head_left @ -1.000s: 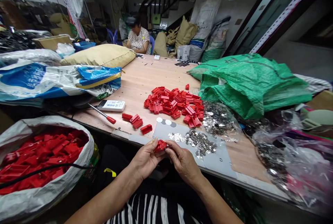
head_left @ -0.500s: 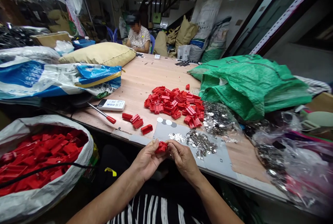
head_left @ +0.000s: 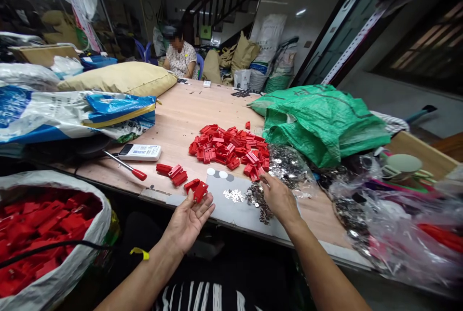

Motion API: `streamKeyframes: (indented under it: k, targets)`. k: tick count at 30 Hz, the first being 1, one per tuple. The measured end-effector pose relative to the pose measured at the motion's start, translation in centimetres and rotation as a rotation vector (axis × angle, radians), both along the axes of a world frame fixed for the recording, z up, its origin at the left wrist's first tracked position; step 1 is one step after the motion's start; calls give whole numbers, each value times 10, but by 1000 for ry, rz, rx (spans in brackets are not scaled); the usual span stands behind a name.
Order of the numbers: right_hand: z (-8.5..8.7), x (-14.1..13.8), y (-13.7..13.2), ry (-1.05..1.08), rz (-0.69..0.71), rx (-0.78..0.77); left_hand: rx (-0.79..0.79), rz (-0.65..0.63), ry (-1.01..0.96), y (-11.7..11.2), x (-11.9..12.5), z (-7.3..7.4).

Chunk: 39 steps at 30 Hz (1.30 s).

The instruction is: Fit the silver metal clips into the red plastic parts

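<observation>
My left hand is palm up at the table's front edge with its fingers spread. A red plastic part stands tilted at its thumb and fingertips, against another red part on the table. My right hand reaches over the metal pieces to the near right side of the pile of red plastic parts. Its thumb and fingers close on a red part there, partly hidden by the fingertips. Small metal plates lie in a shiny heap and a darker heap on a grey sheet.
To the left stand a sack of red parts, a red-handled screwdriver and a white boxy device. A green woven sack and a plastic bag of metal pieces lie right. Another person sits across the table.
My hands have parted. The left went forward and left, leaving the red part beside another one; the right moved from the held part to the pile. The view has turned slightly right.
</observation>
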State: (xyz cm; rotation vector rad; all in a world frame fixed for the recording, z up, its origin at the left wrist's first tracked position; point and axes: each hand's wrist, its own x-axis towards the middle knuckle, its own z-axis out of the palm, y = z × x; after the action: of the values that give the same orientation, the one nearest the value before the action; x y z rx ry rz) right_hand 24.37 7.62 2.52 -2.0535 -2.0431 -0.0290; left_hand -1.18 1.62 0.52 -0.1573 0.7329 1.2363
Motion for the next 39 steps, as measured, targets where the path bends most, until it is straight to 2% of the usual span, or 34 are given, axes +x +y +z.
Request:
streamKeyframes:
  k: [5, 15, 26, 31, 39]
  targets:
    - [1, 4, 16, -158, 41, -103, 1, -11, 3, 2, -3, -2]
    - [9, 9, 28, -154, 114, -198, 46, -21, 66, 1, -8, -5]
    - [9, 21, 16, -36, 96, -158, 51, -93, 130, -3, -2, -10]
    - [7, 16, 23, -74, 89, -107, 28, -108, 157, -5, 1, -9]
    - [1, 5, 41, -151, 174, -140, 27, -126, 178, -7, 3, -11]
